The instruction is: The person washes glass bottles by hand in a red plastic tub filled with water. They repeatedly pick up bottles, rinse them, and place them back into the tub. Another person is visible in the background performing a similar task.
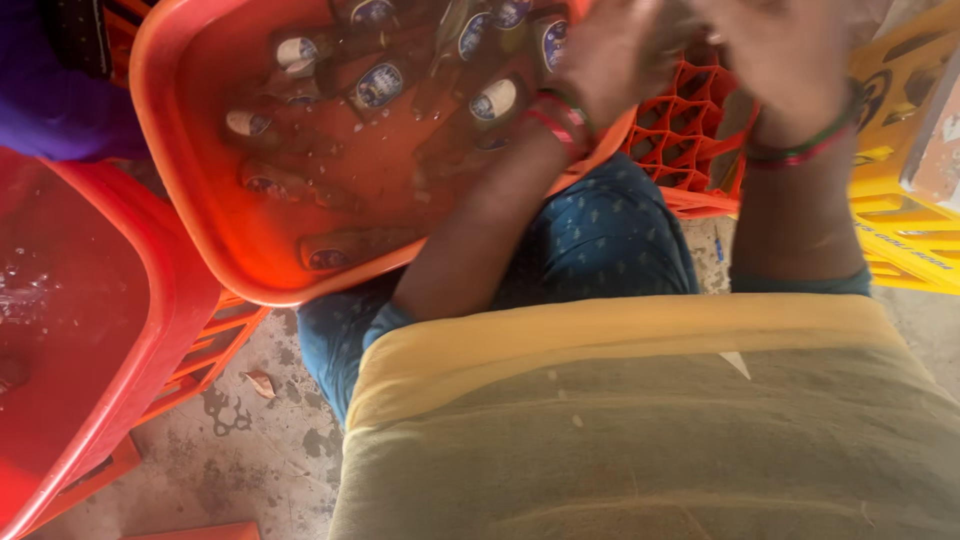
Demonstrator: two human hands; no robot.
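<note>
At the left edge of the frame stands a red tub (120,330), and beside it, in the upper left, an orange basin (200,200) holds brown bottles (380,85) lying in water. At the upper middle the left hand (610,55) hovers over the basin's right rim, blurred, so its grip cannot be told. The right hand (790,50) is just beside it, above an orange crate (690,130), its grip also unclear, with a yellow crate (900,200) at the right edge.

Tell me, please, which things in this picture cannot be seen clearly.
- Left hand and right hand, head view: motion-blurred, fingers cut off by the top edge; any grip cannot be told.
- Bottles in the orange tub: sunk under murky water, outlines vague.
- Orange crate: mostly hidden behind the arms.
- Yellow crate: cut off by the right edge.
</note>
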